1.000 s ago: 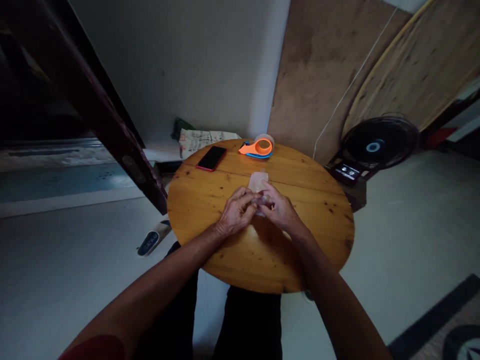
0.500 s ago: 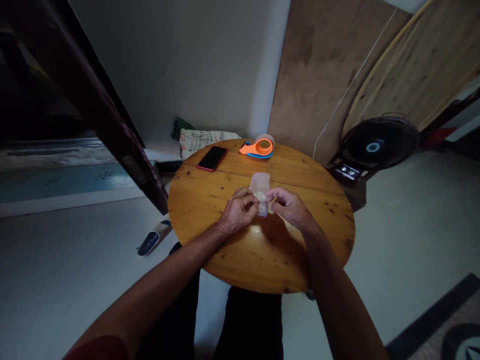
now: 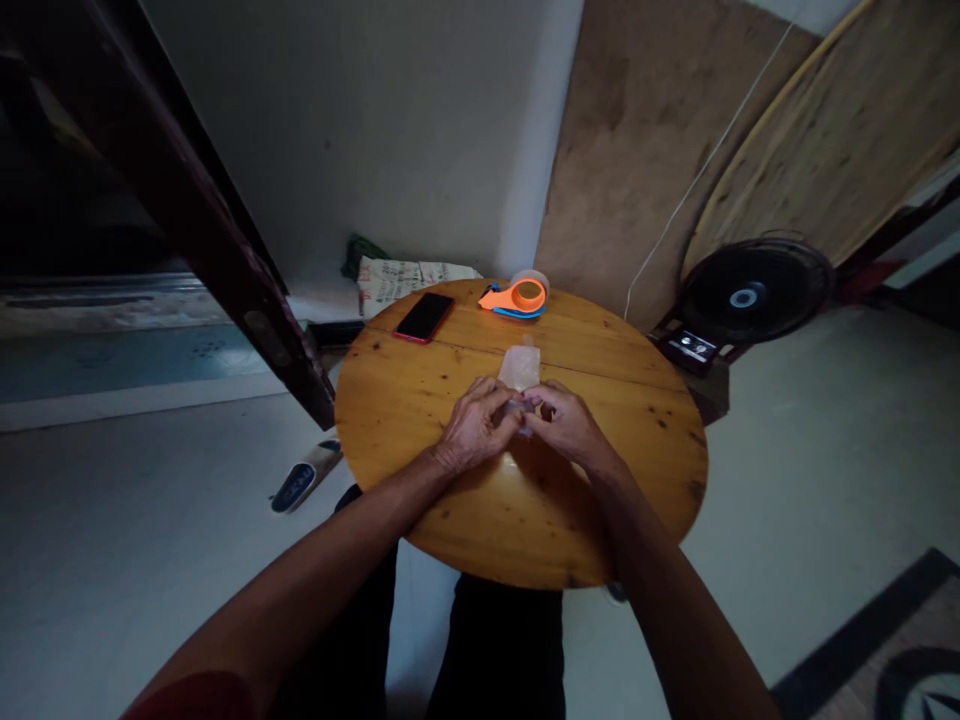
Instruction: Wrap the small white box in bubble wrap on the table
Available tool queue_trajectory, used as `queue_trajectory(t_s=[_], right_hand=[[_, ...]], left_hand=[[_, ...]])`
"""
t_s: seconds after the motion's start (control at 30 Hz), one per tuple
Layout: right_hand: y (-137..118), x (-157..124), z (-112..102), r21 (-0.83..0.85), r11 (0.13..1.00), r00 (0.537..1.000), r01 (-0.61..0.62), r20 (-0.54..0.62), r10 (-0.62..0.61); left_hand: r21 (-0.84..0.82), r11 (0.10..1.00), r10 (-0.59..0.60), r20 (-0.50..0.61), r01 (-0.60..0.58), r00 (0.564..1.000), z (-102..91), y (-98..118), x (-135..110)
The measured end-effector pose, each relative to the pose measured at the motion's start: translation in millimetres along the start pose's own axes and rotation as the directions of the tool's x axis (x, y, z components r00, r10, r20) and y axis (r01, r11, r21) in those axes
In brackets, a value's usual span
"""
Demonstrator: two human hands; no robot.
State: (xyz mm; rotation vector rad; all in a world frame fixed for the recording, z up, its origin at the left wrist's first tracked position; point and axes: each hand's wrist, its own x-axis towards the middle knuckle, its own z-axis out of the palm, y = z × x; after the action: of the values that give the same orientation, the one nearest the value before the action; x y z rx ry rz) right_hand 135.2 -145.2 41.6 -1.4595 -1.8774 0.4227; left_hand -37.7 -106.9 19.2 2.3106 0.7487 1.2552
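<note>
A pale, see-through piece of plastic wrapping (image 3: 520, 366) lies on the round wooden table (image 3: 525, 545), its far end flat on the wood. My left hand (image 3: 480, 420) grips its near part from the left, thumb and fingers pinched. From the right, my right hand (image 3: 564, 420) pinches the same near part, and the fingertips of both hands almost meet. The fingers cover much of this near part, so I cannot make out whether anything is inside it.
An orange and blue tape dispenser (image 3: 517, 297) stands at the table's far edge. Left of it lies a red-edged phone (image 3: 424, 317). A black fan (image 3: 742, 298) is beyond the table's right side. A slipper (image 3: 294, 487) lies on the floor to the left.
My right hand has moved left and closed its fingers on the plastic wrapping. My left hand stays on it, with its thumb now nearer the right hand.
</note>
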Motion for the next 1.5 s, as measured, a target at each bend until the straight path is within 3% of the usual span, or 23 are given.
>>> queue_trajectory(t_s=[0.2, 0.4, 0.53, 0.7, 0.87, 0.97, 1.1, 1.3, 1.5], right_hand=[[-1, 0, -2, 0.002, 1.000, 1.000, 0.008, 0.023, -0.008], [0, 0, -7, 0.175, 0.984, 0.997, -0.033, 0.078, 0.019], [11, 2, -8, 0.303, 0.940, 0.986, -0.158, 0.002, 0.165], [25, 4, -8, 0.370, 0.878, 0.904, -0.304, -0.178, 0.388], [27, 7, -4, 0.551, 0.711, 0.823, -0.436, -0.075, 0.563], [28, 15, -6, 0.586, 0.656, 0.809, -0.475, -0.003, 0.588], [35, 35, -10, 0.517, 0.661, 0.803, -0.544, 0.092, 0.589], [40, 61, -3, 0.397, 0.703, 0.794, -0.590, 0.129, 0.594], [35, 66, 5, 0.461, 0.678, 0.799, -0.572, 0.130, 0.586]], left_hand=[[0.106, 0.993, 0.051, 0.011, -0.051, 0.999, -0.4, 2, 0], [0.093, 0.992, 0.082, 0.022, -0.083, 0.996, 4.4, -6, 1], [0.111, 0.990, 0.089, -0.013, -0.087, 0.996, 5.5, -7, 0], [0.154, 0.984, 0.087, 0.008, -0.087, 0.996, 3.0, -3, 0], [0.183, 0.978, 0.096, 0.051, -0.104, 0.994, 2.8, -1, 1], [0.172, 0.979, 0.101, 0.057, -0.110, 0.993, 3.8, -2, 1], [0.139, 0.983, 0.112, 0.053, -0.118, 0.992, 4.7, -2, 1], [0.140, 0.983, 0.112, 0.044, -0.117, 0.993, 4.6, 0, 1], [0.149, 0.981, 0.115, 0.060, -0.123, 0.992, 4.8, 0, 2]])
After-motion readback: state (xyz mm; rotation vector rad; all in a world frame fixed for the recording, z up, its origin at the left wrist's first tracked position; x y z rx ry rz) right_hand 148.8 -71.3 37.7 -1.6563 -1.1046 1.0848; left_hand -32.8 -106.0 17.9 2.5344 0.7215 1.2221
